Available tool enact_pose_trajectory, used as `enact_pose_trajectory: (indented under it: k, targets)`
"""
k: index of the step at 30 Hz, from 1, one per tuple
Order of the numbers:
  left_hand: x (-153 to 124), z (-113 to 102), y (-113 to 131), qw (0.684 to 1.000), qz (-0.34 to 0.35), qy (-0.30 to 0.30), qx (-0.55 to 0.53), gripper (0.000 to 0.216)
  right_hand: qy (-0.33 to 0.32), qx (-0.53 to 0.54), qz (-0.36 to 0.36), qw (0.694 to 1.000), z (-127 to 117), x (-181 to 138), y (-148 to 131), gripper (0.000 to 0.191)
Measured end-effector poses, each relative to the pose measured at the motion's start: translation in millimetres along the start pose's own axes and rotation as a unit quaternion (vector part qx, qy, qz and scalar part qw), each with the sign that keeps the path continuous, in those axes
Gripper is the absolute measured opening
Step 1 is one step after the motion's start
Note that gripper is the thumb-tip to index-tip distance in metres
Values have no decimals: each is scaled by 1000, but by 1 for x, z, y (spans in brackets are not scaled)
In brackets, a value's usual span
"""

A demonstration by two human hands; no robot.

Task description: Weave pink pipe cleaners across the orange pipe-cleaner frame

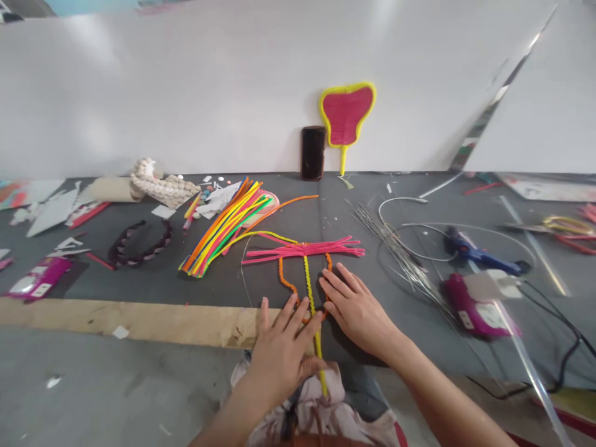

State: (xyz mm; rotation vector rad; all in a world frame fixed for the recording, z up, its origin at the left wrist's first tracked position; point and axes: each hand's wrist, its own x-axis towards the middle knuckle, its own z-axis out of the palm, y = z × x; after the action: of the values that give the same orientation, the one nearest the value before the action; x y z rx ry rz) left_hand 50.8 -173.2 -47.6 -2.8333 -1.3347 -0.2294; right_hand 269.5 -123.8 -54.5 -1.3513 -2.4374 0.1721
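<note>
Both hands lie at the table's front edge on a frame of pipe cleaners. My left hand [285,343] is flat with its fingers spread, over the lower left of a bent orange pipe cleaner [285,277] and beside a twisted yellow stem [308,279]. Across from it, my right hand [361,310] lies open, fingertips touching the orange piece's right side. The lower part of that orange shape is partly hidden by my fingers. A bundle of pink pipe cleaners [307,249] crosses the stem's top. Another yellow pipe cleaner [261,236] curves away left from there.
Behind on the left lies a sheaf of coloured pipe cleaners [223,233]. A phone [312,153] and a pink fan-shaped piece with yellow edging [347,115] lean on the white wall. Wires [400,248], a blue glue gun [487,253] and scissors [554,226] lie right.
</note>
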Motion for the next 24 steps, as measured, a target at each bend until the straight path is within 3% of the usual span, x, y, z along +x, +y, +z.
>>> enact_pose_trajectory:
  k: [6, 14, 24]
  targets:
    - [1, 1, -1, 1000, 7, 10, -26, 65, 81, 46, 19, 995, -15, 11, 32, 38]
    - [8, 5, -7, 998, 32, 8, -54, 68, -4, -5, -113, 994, -12, 43, 32, 33]
    - [9, 10, -7, 998, 44, 19, -42, 73, 13, 20, -143, 989, -7, 44, 37, 29]
